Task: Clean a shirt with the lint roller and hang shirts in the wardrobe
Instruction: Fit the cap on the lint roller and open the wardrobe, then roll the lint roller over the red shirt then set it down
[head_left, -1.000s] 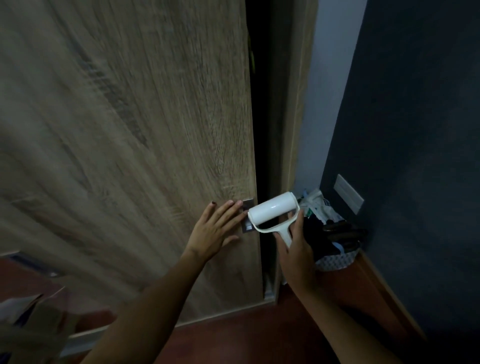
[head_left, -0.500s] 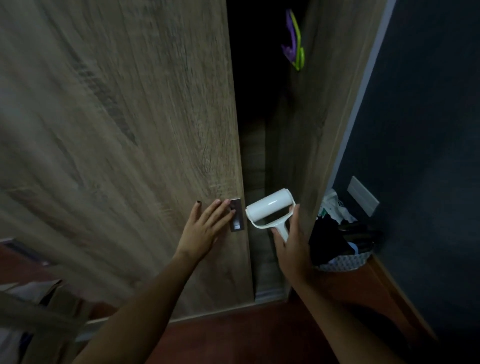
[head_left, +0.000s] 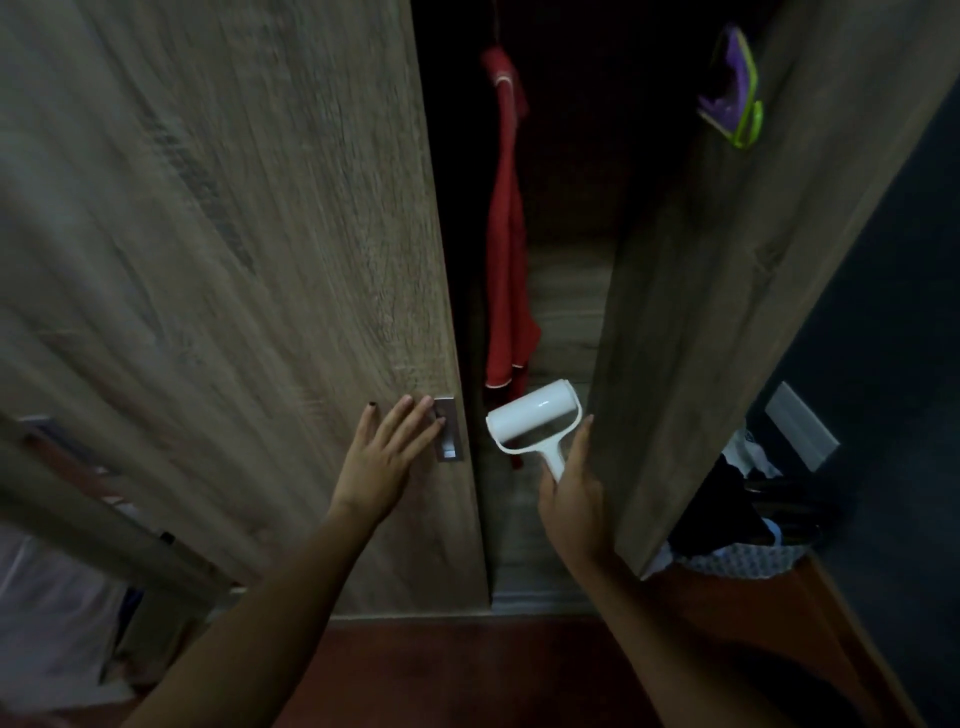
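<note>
My right hand (head_left: 571, 493) grips the handle of a white lint roller (head_left: 535, 418), held upright in front of the wardrobe opening. My left hand (head_left: 389, 452) lies flat on the wooden sliding door (head_left: 234, 260), fingertips in the small metal recessed handle (head_left: 448, 428) at its edge. Inside the dark wardrobe a red shirt (head_left: 506, 234) hangs down just behind the roller. The wardrobe's right side panel (head_left: 727, 286) stands beside my right hand.
A purple and green object (head_left: 732, 98) hangs on the right panel's upper part. A basket of clothes (head_left: 737, 540) sits on the red-brown floor against the dark wall, under a white wall plate (head_left: 800, 426). Blurred furniture fills the lower left.
The sliding door has moved left under my left hand, widening the gap and revealing the red shirt. The roller has stayed in my right hand.
</note>
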